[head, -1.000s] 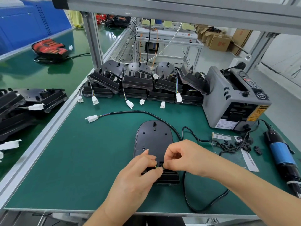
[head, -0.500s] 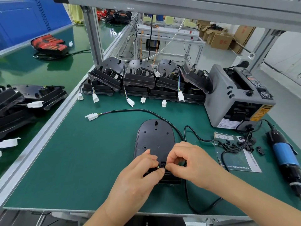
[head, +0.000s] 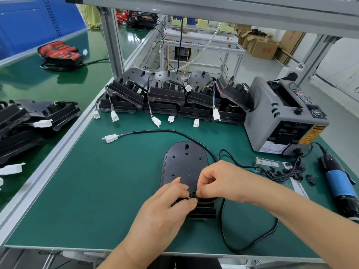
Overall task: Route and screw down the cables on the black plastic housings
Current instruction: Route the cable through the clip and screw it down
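At the six-o'clock end of the black plastic housing (head: 184, 164), the left hand (head: 165, 216) and the right hand (head: 219, 181) meet fingertip to fingertip. Both are narrowed to a pinch on the end of the cable (head: 231, 241), where its coloured wires (head: 188, 197) show; just what lies under the fingertips is too small to tell. Over the last second very little has moved. Both hands have stayed on this one spot, the right hand's fingers curling slightly tighter, and the housing lies flat where it was, in the middle of the green surface (head: 97, 191). The cable's slack still loops from three round to five o'clock of the housing. Its far run still arcs past the one-o'clock edge to the white connector (head: 110, 138), which lies loose at ten o'clock as before. I judge from this that the routing step is still in hand: fine finger work to seat the wires at their entry, with no screw driven yet. The electric screwdriver (head: 338, 183) lies untouched at three o'clock, and a scatter of small black clips (head: 279, 172) sits between it and the housing. Farther out, a row of stacked housings (head: 167, 92) with dangling white plugs stands at twelve o'clock, and a grey tape dispenser (head: 281, 117) at two o'clock. Once the wires sit right, one hand will likely have to keep them in place while the other reaches for a clip and the driver; letting go early could let the wires spring out.
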The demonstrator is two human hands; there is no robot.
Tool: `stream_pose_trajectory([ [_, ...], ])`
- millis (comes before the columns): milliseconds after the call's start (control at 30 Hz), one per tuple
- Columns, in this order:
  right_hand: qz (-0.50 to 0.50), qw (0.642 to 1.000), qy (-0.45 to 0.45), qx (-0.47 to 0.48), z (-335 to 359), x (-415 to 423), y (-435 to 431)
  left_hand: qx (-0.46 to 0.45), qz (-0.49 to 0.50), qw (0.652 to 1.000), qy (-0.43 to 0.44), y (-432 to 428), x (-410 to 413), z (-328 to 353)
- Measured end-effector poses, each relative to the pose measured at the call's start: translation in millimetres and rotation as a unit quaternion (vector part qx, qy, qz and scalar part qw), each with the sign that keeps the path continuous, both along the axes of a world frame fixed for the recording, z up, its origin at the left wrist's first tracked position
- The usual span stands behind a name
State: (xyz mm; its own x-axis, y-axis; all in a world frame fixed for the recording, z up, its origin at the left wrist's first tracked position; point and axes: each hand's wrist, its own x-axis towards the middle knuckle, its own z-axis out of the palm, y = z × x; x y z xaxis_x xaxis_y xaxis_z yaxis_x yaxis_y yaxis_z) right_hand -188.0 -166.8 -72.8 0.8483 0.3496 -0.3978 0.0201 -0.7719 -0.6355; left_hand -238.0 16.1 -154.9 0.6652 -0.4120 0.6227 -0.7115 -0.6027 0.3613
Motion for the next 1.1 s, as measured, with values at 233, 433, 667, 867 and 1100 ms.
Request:
stream_pose_trajectory([
  [233,0.045,0.993,0.054,-0.097,14,18,11,-0.010,-0.001,1.000,-0.006,0,2,0],
  [433,0.075,0.983,0.112,-0.122,17,32,18,0.012,0.022,1.000,-0.015,-3,0,6],
  [667,0.077,0.984,0.128,-0.092,17,32,13,0.012,0.033,0.998,-0.050,-7,0,0],
  [867,0.059,0.991,0.098,-0.073,11,25,9,-0.012,0.013,0.996,-0.083,-8,5,-5],
  [1100,0.041,0.990,0.101,-0.094,9,28,12,-0.023,0.027,0.996,-0.086,-9,4,-6],
])
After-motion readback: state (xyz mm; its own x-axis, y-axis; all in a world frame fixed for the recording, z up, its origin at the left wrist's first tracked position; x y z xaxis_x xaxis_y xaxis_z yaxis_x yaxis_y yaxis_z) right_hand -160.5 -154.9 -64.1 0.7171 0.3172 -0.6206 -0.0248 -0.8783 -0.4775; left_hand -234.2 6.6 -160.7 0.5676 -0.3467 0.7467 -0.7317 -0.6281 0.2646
